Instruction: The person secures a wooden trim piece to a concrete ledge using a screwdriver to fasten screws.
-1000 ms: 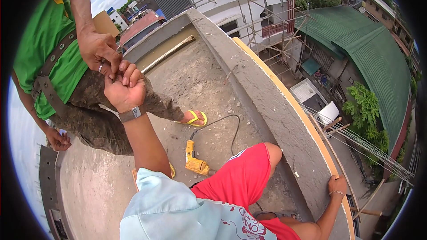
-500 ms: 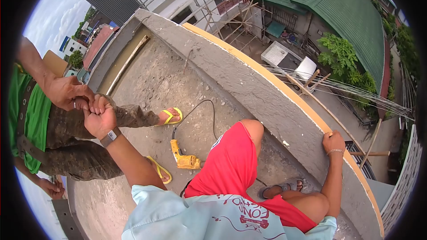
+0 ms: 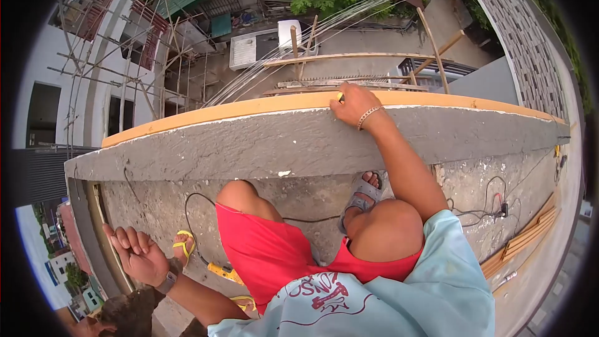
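Observation:
My right hand (image 3: pixel 354 107), with a chain bracelet at its wrist, closes round a small yellow-and-black thing (image 3: pixel 340 97), mostly hidden by the fingers. It rests at the top of the rough grey parapet wall (image 3: pixel 299 143), against the long orange-painted strip (image 3: pixel 249 107) along the outer edge. My left hand (image 3: pixel 143 259) is raised at the lower left, its fingers loosely bent and apart, with nothing visible in them. Below and right of it, a yellow power drill (image 3: pixel 224 273) lies on the floor, partly behind my red shorts, its dark cable (image 3: pixel 189 203) curving away.
Beside my left arm are a co-worker's camouflage trousers (image 3: pixel 128 312) and yellow flip-flop (image 3: pixel 183 248). Wooden planks (image 3: pixel 527 234) and a cable with a black plug or socket (image 3: pixel 501 210) lie at right. Beyond the wall is a drop, with wires and timber supports.
My view has swung right toward the wall. My left hand has come away from the co-worker's hand. My right hand stays at the wall's top, and the yellow-and-black thing now shows in it.

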A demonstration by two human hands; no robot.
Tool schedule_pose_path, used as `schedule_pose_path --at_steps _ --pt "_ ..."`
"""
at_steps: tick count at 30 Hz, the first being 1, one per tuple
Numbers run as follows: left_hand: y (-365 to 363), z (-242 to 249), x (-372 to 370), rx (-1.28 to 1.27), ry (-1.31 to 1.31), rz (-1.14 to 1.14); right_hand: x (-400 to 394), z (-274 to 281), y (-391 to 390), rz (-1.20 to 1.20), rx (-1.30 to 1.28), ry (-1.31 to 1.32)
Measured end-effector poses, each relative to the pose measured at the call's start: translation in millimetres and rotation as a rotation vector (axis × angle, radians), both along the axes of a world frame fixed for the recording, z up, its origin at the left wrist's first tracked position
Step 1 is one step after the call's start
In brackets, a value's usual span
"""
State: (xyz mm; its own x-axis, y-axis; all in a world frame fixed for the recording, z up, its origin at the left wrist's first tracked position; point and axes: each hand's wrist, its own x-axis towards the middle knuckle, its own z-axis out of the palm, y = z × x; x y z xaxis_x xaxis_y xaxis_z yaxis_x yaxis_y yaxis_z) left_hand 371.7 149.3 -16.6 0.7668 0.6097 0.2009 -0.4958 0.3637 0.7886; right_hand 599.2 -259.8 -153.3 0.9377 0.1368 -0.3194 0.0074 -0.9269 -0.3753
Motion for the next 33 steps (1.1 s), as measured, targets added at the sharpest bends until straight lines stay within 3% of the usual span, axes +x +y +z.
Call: schedule_pose_path --at_steps 5,7,9,11,13,15,19,22,26,33 --pt "-108 -47 82 -0.091 0.383 -0.399 9 -3 -44 -0.219 0.477 0.096" --pt "-143 -68 107 -0.080 0.517 -0.589 2 32 -59 -0.303 0.536 0.205" --pt "-169 -85 134 -0.067 0.573 -0.732 -5 34 -74 -0.396 0.602 0.319" --pt "-196 -99 162 -0.061 0.628 -0.882 -9 22 -92 -0.244 0.659 0.033" --pt "-224 -107 191 0.049 0.660 -1.027 -14 2 -100 -0.265 0.556 -0.009" --pt "-250 -113 217 0.158 0.648 -1.086 -14 -8 -106 -0.276 0.447 -0.045" --pt "-284 -132 255 0.440 0.539 -1.186 -9 -7 -111 -0.402 0.527 0.037" --pt "-291 -142 272 0.655 0.608 -1.204 -9 -4 -114 -0.419 0.590 0.085" --pt "-295 -160 279 0.976 0.315 -1.126 -10 -7 -114 -0.401 0.602 0.048" --pt "-289 -166 275 1.074 0.514 -1.282 -13 -5 -113 -0.400 0.591 0.046"
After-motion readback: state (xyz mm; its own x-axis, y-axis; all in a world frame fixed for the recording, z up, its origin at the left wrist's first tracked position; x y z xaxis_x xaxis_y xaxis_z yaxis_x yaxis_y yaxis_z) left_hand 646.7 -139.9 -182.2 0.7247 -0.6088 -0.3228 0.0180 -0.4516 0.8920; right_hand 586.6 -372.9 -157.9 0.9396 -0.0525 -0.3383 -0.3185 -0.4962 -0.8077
